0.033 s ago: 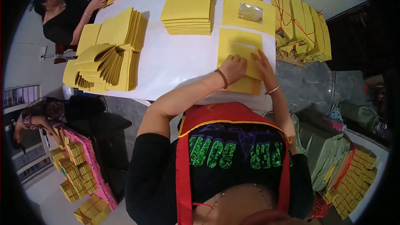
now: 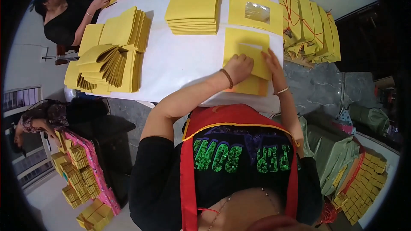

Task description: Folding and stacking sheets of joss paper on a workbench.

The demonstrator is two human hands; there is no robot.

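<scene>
Broad white-topped table at twelve o'clock, spread with paper; fanned heap of folded yellow paper sheets at ten o'clock on it; squared stack of flat yellow sheets at twelve o'clock; tied bundles of yellow paper with red string at two o'clock, off the table's edge; yellow sheet with a silver foil square at one o'clock; small pile of yellow square paper sheets just below it, at the table's near edge, under both hands. Left hand, bracelet at the wrist, fingers curled, pressing down on the pile's top sheet; right hand, fingers stretched flat on the same sheet's right side, grasping nothing.
</scene>
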